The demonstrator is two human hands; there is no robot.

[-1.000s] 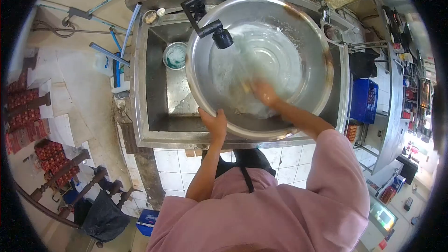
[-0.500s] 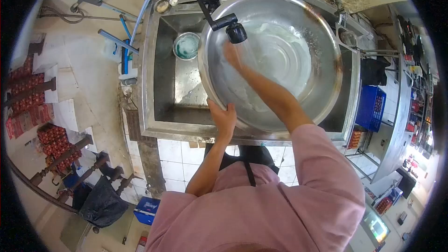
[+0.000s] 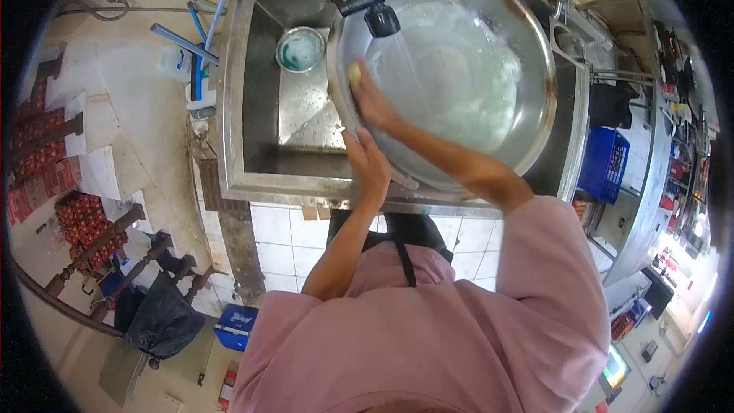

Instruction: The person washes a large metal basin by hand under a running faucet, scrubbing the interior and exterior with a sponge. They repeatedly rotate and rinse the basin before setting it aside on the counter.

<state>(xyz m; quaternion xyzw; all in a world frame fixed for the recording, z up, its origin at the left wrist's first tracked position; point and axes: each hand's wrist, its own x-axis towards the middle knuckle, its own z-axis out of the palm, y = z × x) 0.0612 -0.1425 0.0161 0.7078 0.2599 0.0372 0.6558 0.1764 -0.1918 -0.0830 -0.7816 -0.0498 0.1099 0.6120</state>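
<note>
A big round metal basin (image 3: 535,115) leans in the steel sink, with water swirling inside it. From the black faucet (image 3: 381,20) water sprays down into the basin. My right hand (image 3: 372,99) is at the basin's left inner wall, closed on a small yellow sponge (image 3: 354,73), only part of which shows. Lower on the same side, my left hand (image 3: 368,162) grips the basin's rim near the front. To the left, a small metal bowl (image 3: 300,50) with foamy greenish content stands in the sink compartment.
The steel sink edge (image 3: 290,187) runs along the front. Two small round containers sit at its back left corner. Blue pipes (image 3: 183,44) stick out at the left. A blue crate (image 3: 604,164) is right of the sink.
My right hand has moved left and down from under the faucet to the basin's left wall, and the yellow sponge now shows. The basin has turned or shifted slightly; my left hand stays on its rim.
</note>
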